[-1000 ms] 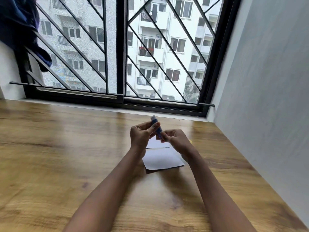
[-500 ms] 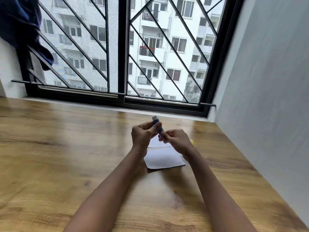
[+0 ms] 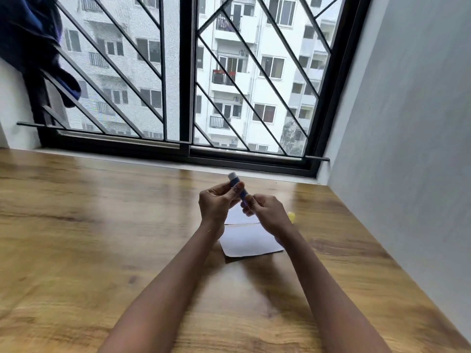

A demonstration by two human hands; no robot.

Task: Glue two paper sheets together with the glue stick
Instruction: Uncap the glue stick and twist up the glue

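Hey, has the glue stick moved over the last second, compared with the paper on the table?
No. The glue stick stays held in both hands above the paper.

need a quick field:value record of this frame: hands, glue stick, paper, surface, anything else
left hand: pinches upper part of glue stick
right hand: grips lower end of glue stick
glue stick: blue, pale top end, tilted, held in air above the paper
paper sheets: white, lying flat on table, under the hands
table: wood grain
yellow object: small, beside right hand, mostly hidden
glue on paper: none visible
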